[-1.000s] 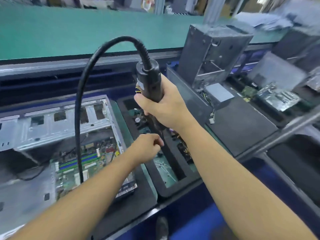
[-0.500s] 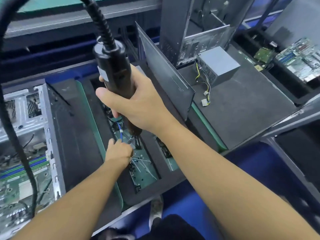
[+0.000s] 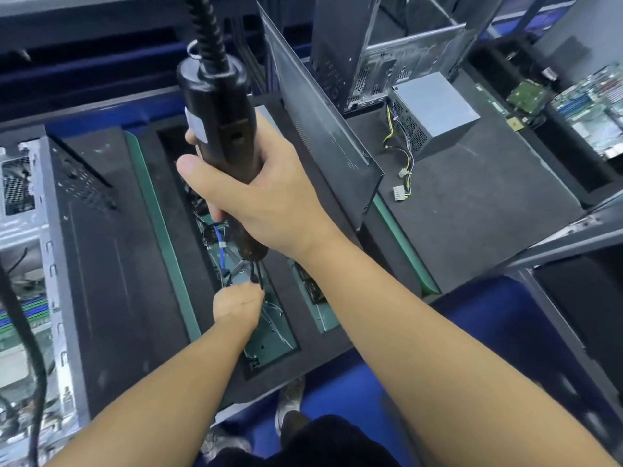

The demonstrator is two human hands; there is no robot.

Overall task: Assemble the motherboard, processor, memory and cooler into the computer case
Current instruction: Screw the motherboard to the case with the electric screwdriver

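Motherboard (image 3: 17, 318) in the computer case (image 3: 57, 264) is sliding off to my left as I'm swinging over the parts tray (image 3: 101, 264), right hand (image 3: 269, 197) gripping the screwdriver (image 3: 215, 106), left hand (image 3: 237, 305) curling into a slot, probably fetching screws, though I cannot tell.

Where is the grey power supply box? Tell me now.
Head view, upper right: the power supply box sits on the dark mat, in front of the upright computer case, right of the leaning panel.

Even overhead light, soft blur, edges warped
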